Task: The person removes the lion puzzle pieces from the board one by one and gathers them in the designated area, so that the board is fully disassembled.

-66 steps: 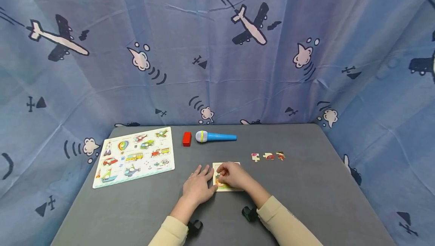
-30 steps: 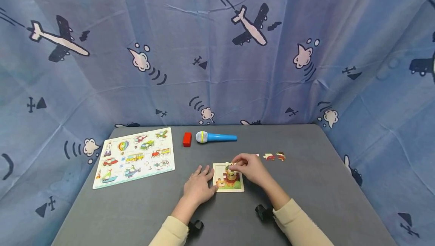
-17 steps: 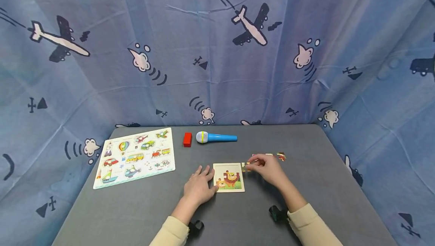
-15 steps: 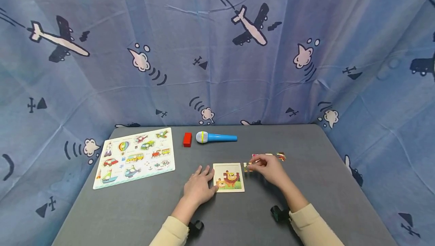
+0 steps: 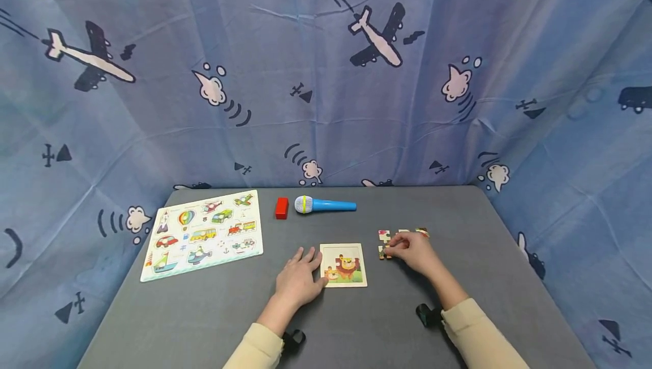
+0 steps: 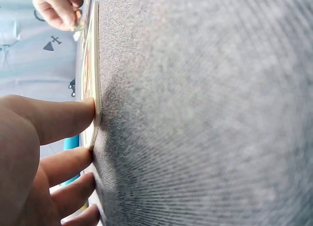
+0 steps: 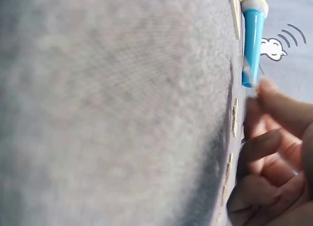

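A small square puzzle board (image 5: 328,251) lies mid-table, with a lion picture partly filled in. My left hand (image 5: 297,280) rests flat at its left side, fingers spread; in the left wrist view the thumb (image 6: 73,116) and index fingertip touch the board's edge. To the right of the board, my right hand (image 5: 415,253) pinches a jigsaw piece (image 5: 381,252) between thumb and fingers, low over the table. Just behind it lies a loose piece with a pink mark (image 5: 384,236). Two more pieces are partly covered by the right hand, one showing at its far side (image 5: 423,232).
A large picture board of vehicles (image 5: 202,235) lies at the left. Behind the puzzle are a red block (image 5: 282,208) and a blue toy microphone (image 5: 333,205). A blue airplane-patterned curtain (image 5: 326,74) hangs along the table's back edge.
My right hand has lifted from the puzzle board and moved right with the jigsaw piece, stopping near the loose pieces. The left hand has stayed at the board's left side.
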A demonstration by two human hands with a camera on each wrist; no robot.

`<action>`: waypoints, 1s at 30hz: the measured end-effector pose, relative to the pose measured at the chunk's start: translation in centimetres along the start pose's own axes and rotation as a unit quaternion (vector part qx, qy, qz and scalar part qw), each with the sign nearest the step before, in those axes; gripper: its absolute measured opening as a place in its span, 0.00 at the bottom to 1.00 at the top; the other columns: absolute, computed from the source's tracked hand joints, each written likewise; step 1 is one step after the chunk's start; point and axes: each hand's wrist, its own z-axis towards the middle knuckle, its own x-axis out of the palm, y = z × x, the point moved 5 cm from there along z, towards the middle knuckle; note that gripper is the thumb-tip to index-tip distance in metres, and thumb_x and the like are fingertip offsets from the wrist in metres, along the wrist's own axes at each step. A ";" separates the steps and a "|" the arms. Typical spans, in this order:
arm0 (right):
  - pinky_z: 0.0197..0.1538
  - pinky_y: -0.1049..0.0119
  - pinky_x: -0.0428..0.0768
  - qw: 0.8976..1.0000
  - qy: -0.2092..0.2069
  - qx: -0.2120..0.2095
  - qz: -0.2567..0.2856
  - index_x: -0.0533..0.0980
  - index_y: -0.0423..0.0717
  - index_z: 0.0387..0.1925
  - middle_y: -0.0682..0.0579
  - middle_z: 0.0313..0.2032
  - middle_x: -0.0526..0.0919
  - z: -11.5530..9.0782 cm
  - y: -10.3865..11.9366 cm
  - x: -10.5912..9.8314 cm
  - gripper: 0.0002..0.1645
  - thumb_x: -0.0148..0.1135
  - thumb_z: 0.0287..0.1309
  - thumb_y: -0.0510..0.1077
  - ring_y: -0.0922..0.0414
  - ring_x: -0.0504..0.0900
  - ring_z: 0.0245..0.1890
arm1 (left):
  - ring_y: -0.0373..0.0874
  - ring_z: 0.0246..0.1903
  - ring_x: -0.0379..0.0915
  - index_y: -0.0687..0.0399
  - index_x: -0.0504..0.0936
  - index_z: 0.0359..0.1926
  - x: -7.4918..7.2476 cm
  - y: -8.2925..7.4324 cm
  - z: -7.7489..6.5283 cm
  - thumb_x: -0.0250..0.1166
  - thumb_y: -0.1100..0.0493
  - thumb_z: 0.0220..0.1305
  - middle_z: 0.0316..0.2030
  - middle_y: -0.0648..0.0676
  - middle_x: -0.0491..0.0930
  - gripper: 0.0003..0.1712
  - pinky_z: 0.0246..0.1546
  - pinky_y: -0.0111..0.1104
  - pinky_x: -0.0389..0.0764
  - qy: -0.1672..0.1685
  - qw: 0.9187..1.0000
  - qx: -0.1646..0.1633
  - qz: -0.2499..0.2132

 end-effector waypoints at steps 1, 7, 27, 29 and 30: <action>0.32 0.65 0.75 1.000 0.003 0.000 -0.004 0.83 0.43 0.33 0.54 0.24 0.84 0.1 -0.2 0.1 0.10 0.75 0.56 0.45 0.60 0.78 0.25 | 0.56 0.76 0.55 0.48 0.74 0.71 0.0 0.0 0.0 0.69 0.44 0.63 0.73 0.53 0.67 0.37 0.72 0.53 0.65 -0.001 1.000 0.001 0.000; 0.33 0.65 0.73 1.000 0.011 0.001 -0.029 0.83 0.44 0.33 0.53 0.24 0.82 0.4 -0.5 0.4 0.09 0.74 0.57 0.45 0.60 0.76 0.25 | 0.57 0.75 0.56 0.49 0.74 0.70 0.0 0.1 -0.2 0.70 0.44 0.62 0.72 0.54 0.68 0.37 0.71 0.54 0.66 -0.004 1.000 0.004 -0.003; 0.30 0.65 0.75 0.998 -0.009 -0.012 -0.054 0.85 0.44 0.40 0.53 0.30 0.84 0.3 4.9 -2.2 0.14 0.73 0.58 0.49 0.58 0.78 0.28 | 0.57 0.76 0.56 0.49 0.74 0.70 -0.1 -0.1 -0.1 0.70 0.45 0.62 0.73 0.54 0.68 0.37 0.70 0.55 0.66 0.001 1.000 0.003 -0.008; 0.31 0.64 0.75 0.999 -0.006 -0.016 -0.051 0.85 0.44 0.40 0.53 0.30 0.84 0.2 5.9 -2.0 0.14 0.73 0.58 0.49 0.58 0.78 0.28 | 0.57 0.76 0.56 0.49 0.74 0.70 -0.1 -0.1 -0.1 0.69 0.44 0.63 0.73 0.54 0.68 0.37 0.70 0.55 0.66 0.001 1.000 0.004 -0.007; 0.31 0.64 0.75 0.999 -0.005 -0.018 -0.049 0.85 0.43 0.41 0.53 0.30 0.85 0.1 6.3 -1.8 0.15 0.73 0.58 0.49 0.58 0.78 0.28 | 0.57 0.76 0.56 0.49 0.74 0.70 0.0 -0.1 -0.1 0.69 0.44 0.63 0.73 0.54 0.68 0.37 0.70 0.55 0.66 0.000 1.000 0.004 -0.007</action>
